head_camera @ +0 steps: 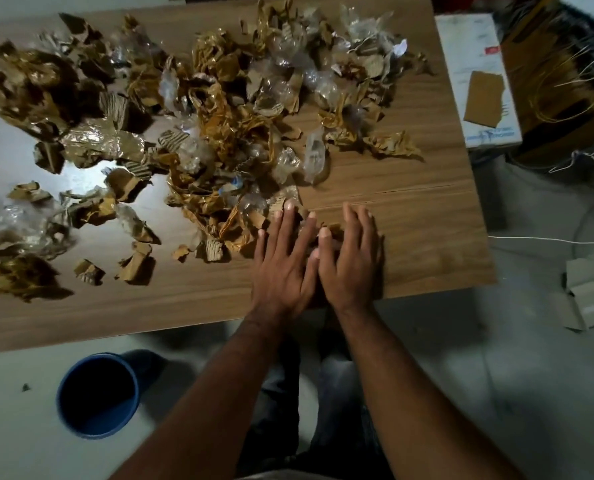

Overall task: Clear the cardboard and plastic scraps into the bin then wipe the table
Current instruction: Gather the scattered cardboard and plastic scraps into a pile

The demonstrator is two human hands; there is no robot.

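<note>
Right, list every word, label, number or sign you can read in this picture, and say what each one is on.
No text reads clearly here.
White box right of the table: a small red mark and faint blue print along its near edge, both too blurred to read.
Cardboard and plastic scraps: no print visible.
Blue bin: no label visible.

Dim overhead light, glare on the table (91,174) at left, soft wide-angle blur.
</note>
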